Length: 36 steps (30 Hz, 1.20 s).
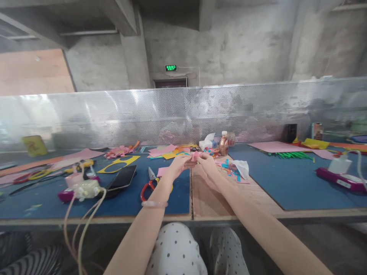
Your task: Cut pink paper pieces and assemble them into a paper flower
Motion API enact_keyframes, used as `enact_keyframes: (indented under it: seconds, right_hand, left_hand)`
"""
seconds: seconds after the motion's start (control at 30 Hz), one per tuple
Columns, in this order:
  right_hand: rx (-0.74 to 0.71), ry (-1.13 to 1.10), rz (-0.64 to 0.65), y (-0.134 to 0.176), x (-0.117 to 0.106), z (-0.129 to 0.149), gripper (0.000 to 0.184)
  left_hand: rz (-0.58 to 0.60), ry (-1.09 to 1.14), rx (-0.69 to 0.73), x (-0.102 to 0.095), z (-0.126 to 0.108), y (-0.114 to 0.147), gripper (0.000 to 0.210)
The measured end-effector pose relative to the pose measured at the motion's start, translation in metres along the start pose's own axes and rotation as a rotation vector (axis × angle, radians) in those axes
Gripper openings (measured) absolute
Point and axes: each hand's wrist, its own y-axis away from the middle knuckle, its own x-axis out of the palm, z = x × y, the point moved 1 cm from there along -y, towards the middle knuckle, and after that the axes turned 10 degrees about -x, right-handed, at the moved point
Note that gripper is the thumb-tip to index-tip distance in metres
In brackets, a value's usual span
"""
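Pink piece [195,156] is gripped by left fingers [188,164] and right fingers [203,156], bare board [210,200] reaching the front edge [208,218].

The lit sign [171,68] on the concrete wall [243,49] reads "EXIT" along its lower edge; above that word runs a row of Chinese characters, somewhat blurred, apparently "安全出口"; both lines are green on a dark face; it sits above the top edge of the dark doorway [171,83]; any print on the purple power strip [329,177] near the tabletop's [266,183] right end is too small to read.
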Motion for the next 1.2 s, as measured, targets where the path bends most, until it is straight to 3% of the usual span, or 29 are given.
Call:
enact_keyframes:
  seconds: [0.23, 0.43, 0.8, 0.9, 1.03, 1.2]
  right_hand:
    - [0.002, 0.026, 0.006, -0.002, 0.001, 0.000, 0.013]
    - [0.011, -0.018, 0.005, 0.000, 0.000, 0.005, 0.012]
    - [0.005, -0.066, 0.036, 0.004, 0.002, 0.010, 0.023]
    - [-0.082, 0.070, -0.056, 0.006, -0.001, 0.013, 0.022]
    - [-0.231, 0.177, -0.025, 0.008, 0.000, 0.021, 0.019]
    - [-0.318, 0.263, -0.081, 0.008, 0.001, 0.025, 0.015]
  left_hand:
    - [0.015, -0.007, 0.005, -0.003, 0.003, -0.002, 0.019]
    - [0.032, -0.054, 0.010, -0.004, 0.003, -0.001, 0.030]
    - [-0.140, -0.057, 0.045, -0.007, 0.000, 0.000, 0.035]
    - [-0.147, -0.021, 0.057, -0.008, 0.001, -0.001, 0.035]
    - [-0.147, 0.012, 0.074, -0.009, 0.001, -0.002, 0.034]
    - [-0.158, 0.014, 0.079, -0.010, 0.002, -0.004, 0.031]
